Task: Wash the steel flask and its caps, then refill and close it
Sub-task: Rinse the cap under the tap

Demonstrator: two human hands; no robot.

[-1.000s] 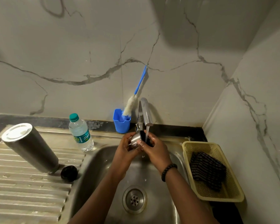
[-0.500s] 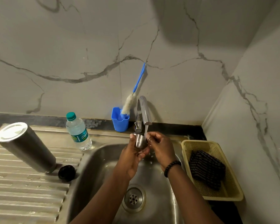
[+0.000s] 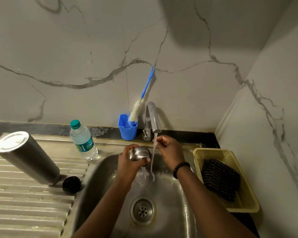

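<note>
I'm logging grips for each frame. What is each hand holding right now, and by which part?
The left hand grips the steel cap around its rounded side. The right hand holds nothing, its fingers at the tap stream.

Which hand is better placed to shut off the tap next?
Right. The right hand holds nothing and sits just below the curved chrome tap, near its base; the left hand grips the round steel cap.
</note>
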